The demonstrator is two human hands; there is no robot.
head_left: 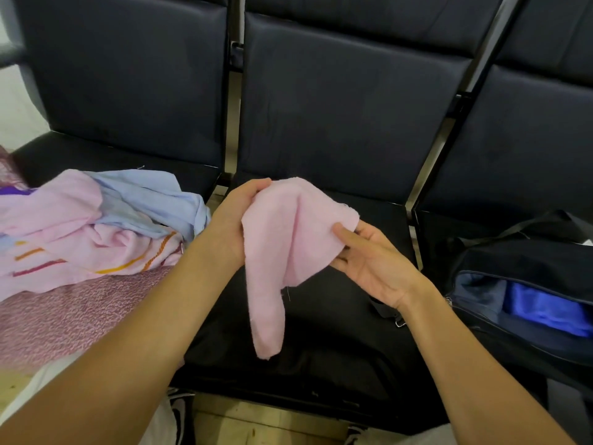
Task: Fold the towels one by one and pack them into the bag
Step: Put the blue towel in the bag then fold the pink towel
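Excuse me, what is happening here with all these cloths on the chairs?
A person holds a small pink towel above the middle seat: the left hand grips its top, the right hand pinches its side edge. It is not yet folded. More towels are heaped on the left seat; the open bag waits at the right.

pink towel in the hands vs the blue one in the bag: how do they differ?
The pink towel hangs in the air, gripped by the left hand and pinched by the right hand; the blue towel lies inside the open bag. Pink is pale and fully visible; blue is vivid and partly hidden. Both are soft cloth.
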